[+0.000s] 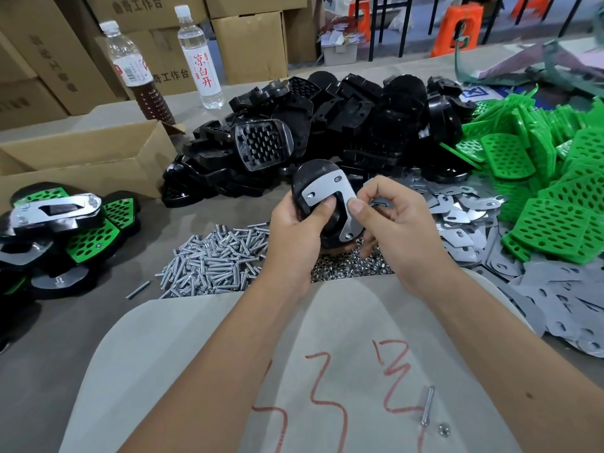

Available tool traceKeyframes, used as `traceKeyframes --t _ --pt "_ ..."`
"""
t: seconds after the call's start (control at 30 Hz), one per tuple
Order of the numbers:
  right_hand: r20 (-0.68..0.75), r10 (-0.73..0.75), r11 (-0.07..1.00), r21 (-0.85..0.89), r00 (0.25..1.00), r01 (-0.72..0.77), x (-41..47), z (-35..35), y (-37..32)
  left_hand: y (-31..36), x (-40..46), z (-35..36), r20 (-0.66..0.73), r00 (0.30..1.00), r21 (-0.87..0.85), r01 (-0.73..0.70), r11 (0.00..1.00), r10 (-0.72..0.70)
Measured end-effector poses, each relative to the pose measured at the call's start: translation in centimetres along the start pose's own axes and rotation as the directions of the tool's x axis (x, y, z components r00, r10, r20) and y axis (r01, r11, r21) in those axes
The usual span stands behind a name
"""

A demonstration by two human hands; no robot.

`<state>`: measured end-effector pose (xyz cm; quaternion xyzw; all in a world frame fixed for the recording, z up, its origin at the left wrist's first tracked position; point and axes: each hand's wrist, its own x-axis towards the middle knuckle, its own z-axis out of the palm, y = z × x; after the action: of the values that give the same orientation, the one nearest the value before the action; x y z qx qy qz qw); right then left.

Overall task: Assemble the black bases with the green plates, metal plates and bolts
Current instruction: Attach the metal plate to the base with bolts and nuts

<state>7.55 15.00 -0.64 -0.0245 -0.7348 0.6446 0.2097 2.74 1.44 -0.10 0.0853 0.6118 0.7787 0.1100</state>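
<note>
My left hand (294, 230) grips a black base (309, 178) above the table, its thumb lying across a curved metal plate (340, 197) set on the base. My right hand (389, 220) has its thumb pressed on the plate's right edge, fingers curled beneath. Loose bolts (212, 259) lie heaped under my left wrist, with small nuts (353, 269) below my hands. Black bases (343, 125) are piled behind, green plates (549, 178) are heaped at right, and metal plates (464, 210) are spread right of my hands.
Several assembled units (55, 230) lie at the left. An open cardboard box (85, 158) stands behind them, with two bottles (196, 57) and stacked cartons further back. A single bolt (428, 405) and nut (443, 429) rest on the pale cloth in my lap.
</note>
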Motion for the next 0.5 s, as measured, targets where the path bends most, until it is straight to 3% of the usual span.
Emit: traceKeyframes --t 0.5 --pt "0.013 0.016 0.999 -0.03 1.0 -0.016 0.1 0.16 0.02 0.0 -0.08 0.05 -0.067 0.992 0.024 -0.101 0.995 0.103"
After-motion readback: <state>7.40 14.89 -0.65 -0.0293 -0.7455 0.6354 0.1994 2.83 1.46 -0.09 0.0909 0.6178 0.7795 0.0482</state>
